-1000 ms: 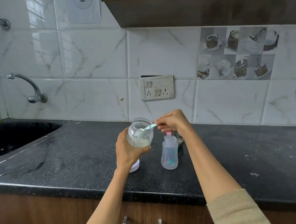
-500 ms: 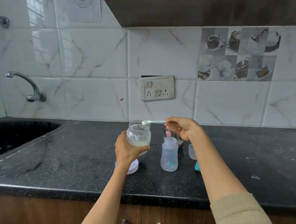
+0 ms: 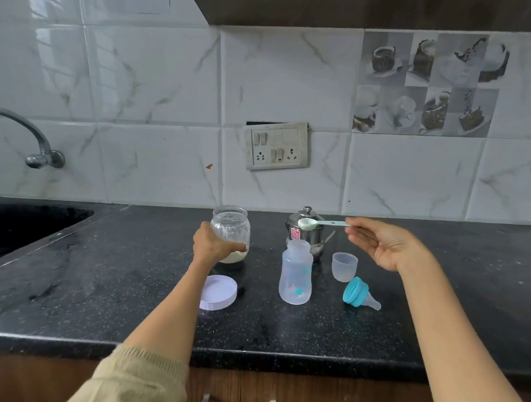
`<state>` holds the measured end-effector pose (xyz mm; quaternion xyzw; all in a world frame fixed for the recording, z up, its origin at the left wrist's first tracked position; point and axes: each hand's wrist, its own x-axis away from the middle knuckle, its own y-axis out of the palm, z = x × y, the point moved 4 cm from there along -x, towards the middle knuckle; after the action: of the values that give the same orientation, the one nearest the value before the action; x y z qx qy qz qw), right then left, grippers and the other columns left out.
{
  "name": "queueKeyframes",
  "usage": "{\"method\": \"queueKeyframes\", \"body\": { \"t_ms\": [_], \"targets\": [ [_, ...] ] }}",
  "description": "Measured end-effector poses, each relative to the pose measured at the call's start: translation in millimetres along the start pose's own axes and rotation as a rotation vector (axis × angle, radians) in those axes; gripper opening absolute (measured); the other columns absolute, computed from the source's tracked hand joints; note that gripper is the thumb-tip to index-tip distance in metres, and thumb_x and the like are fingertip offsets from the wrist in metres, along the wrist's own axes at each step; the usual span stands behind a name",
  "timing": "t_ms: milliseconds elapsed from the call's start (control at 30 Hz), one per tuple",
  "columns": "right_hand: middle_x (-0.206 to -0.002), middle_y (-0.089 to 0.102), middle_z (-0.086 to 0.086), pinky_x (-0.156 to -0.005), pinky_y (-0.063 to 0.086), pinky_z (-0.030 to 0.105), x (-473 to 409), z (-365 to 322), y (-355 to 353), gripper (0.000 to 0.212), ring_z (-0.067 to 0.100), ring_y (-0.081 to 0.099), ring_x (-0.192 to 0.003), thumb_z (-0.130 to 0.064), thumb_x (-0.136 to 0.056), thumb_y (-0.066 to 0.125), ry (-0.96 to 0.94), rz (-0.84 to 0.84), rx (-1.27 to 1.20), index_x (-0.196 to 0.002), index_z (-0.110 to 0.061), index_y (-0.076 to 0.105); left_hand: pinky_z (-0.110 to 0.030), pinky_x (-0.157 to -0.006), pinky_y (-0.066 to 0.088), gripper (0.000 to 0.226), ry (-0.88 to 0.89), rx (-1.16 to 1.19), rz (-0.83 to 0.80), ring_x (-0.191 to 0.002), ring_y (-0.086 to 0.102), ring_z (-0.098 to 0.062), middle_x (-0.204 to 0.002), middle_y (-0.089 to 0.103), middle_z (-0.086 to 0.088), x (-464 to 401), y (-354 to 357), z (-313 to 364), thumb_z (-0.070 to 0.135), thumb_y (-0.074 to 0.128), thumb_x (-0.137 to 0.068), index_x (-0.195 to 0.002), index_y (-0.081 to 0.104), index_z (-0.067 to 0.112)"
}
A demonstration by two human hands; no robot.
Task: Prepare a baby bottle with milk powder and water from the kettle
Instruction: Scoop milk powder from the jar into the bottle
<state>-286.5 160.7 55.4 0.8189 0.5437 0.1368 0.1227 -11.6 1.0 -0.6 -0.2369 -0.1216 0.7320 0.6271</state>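
1. Left hand grips the powder jar, fingers wrapped round its lower half; the jar stands open on the black countertop, with milk powder only at its bottom.
2. Right hand pinches the tail of a small green spoon at its fingertips, palm turned up and the other fingers relaxed. The bowl carries a heap of white powder and is held level.
3. Between the two hands, the open baby bottle stands upright on the counter and looks empty. The spoon bowl sits above and slightly behind its mouth, in front of the steel kettle.
4. Step in hand, as I judge it: carrying a scoop of powder from jar to bottle.
5. Next move calls for lowering the bowl over the narrow mouth and tipping it slowly; a quick turn would likely spill powder on the counter.
6. Lying aside: white jar lid, clear bottle cap, teal teat ring. Water is not yet poured.
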Motion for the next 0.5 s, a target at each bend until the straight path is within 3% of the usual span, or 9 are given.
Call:
{"method": "queueKeyframes", "body": {
  "t_ms": [100, 233, 333, 400, 433, 500],
  "targets": [
    [-0.057, 0.071, 0.008, -0.045, 0.055, 0.019, 6.8, 1.3, -14.2, 0.003, 0.012, 0.068, -0.048, 0.001, -0.082, 0.066, -0.003, 0.017, 0.017, -0.079, 0.0, 0.066, -0.045, -0.096, 0.048, 0.096, -0.016, -0.008, -0.014, -0.118, 0.051, -0.032, -0.129, 0.051, -0.013, -1.3, 7.8, -3.3, 0.031, 0.092, -0.052, -0.129, 0.041, 0.005],
    [-0.058, 0.071, 0.008, -0.045, 0.055, 0.02, 9.1, -0.6, -16.9, 0.002, 0.012, 0.069, -0.049, 0.001, -0.079, 0.068, -0.009, 0.011, 0.033, -0.081, 0.0, 0.066, -0.045, -0.104, 0.042, 0.107, -0.07, -0.007, -0.017, -0.128, 0.043, -0.033, -0.138, 0.043, -0.016, 0.4, 11.4, -5.1, 0.033, 0.092, -0.053, -0.136, 0.033, 0.0],
    [-0.058, 0.071, 0.009, -0.046, 0.056, 0.02, 8.8, -0.7, -10.7, 0.005, 0.013, 0.069, -0.05, 0.001, -0.078, 0.069, -0.006, -0.008, 0.049, -0.082, 0.001, 0.066, -0.044, -0.118, 0.019, 0.127, -0.186, -0.055, 0.013, -0.144, 0.012, -0.036, -0.153, 0.015, -0.024, 9.8, 9.3, 4.6, 0.033, 0.088, -0.06, -0.145, 0.004, -0.009],
    [-0.057, 0.071, 0.009, -0.048, 0.057, 0.02, 8.7, -0.1, -4.7, 0.003, 0.012, 0.069, -0.049, 0.001, -0.078, 0.069, -0.008, -0.015, 0.057, -0.08, 0.001, 0.067, -0.044, -0.12, 0.007, 0.125, -0.184, -0.038, 0.045, -0.145, -0.004, -0.036, -0.155, 0.0, -0.026, 29.9, 5.7, 17.4, 0.027, 0.084, -0.067, -0.144, -0.006, -0.011],
    [-0.057, 0.071, 0.008, -0.048, 0.057, 0.02, 8.7, 0.5, -1.6, 0.002, 0.012, 0.068, -0.048, 0.001, -0.078, 0.069, -0.008, -0.017, 0.061, -0.079, 0.001, 0.067, -0.044, -0.12, 0.008, 0.122, -0.127, -0.004, 0.049, -0.145, -0.004, -0.036, -0.155, 0.002, -0.025, 42.2, 5.2, 24.3, 0.027, 0.083, -0.067, -0.145, -0.004, -0.01],
    [-0.056, 0.07, 0.008, -0.049, 0.057, 0.02, 8.9, 2.4, 4.0, 0.003, 0.012, 0.068, -0.047, 0.001, -0.078, 0.069, -0.007, -0.022, 0.076, -0.077, 0.001, 0.066, -0.041, -0.116, 0.022, 0.115, 0.054, 0.126, -0.034, -0.142, 0.014, -0.031, -0.15, 0.018, -0.016, 71.0, 12.9, 30.3, 0.029, 0.082, -0.062, -0.145, 0.008, -0.003]
  ]
}}
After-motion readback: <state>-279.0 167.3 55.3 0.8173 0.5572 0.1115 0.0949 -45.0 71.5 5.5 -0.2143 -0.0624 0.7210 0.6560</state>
